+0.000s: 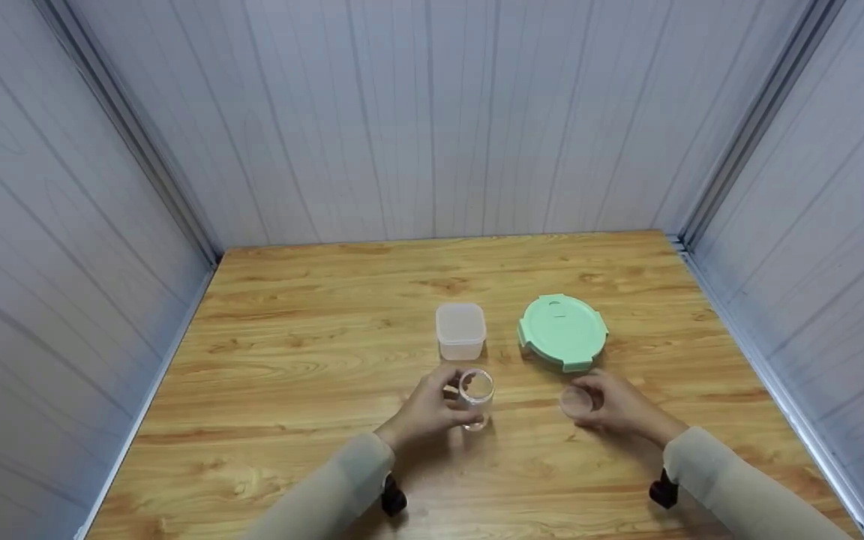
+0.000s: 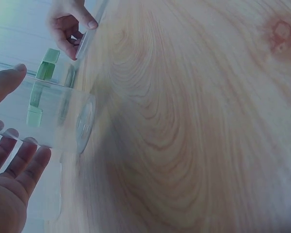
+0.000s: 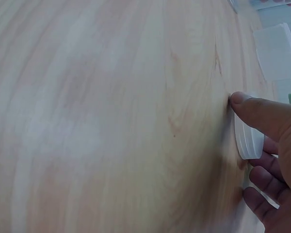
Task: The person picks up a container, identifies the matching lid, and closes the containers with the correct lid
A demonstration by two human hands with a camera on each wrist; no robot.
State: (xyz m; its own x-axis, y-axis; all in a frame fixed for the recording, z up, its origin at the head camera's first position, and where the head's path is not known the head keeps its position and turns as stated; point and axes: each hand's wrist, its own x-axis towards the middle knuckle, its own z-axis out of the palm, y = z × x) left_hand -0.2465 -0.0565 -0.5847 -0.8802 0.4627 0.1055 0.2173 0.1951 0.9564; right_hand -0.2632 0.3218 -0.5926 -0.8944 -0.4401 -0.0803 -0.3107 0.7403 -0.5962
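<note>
My left hand (image 1: pixel 436 405) holds a clear, open-topped cylindrical jar (image 2: pixel 53 114), thumb on one side and fingers on the other. The jar stands upright, its base at or just above the wood; which of the two I cannot tell. To the right, my right hand (image 1: pixel 616 405) grips a small round translucent lid (image 1: pixel 576 403) by its edge, low over the table. Part of that lid (image 3: pixel 247 138) hides behind the thumb in the right wrist view. A round container with a green clip lid (image 1: pixel 565 330) sits just beyond the right hand.
A small square translucent box (image 1: pixel 460 330) stands behind the jar, left of the green-lidded container. Pale panel walls (image 1: pixel 432 127) close off the back and both sides of the wooden table (image 1: pixel 289 375).
</note>
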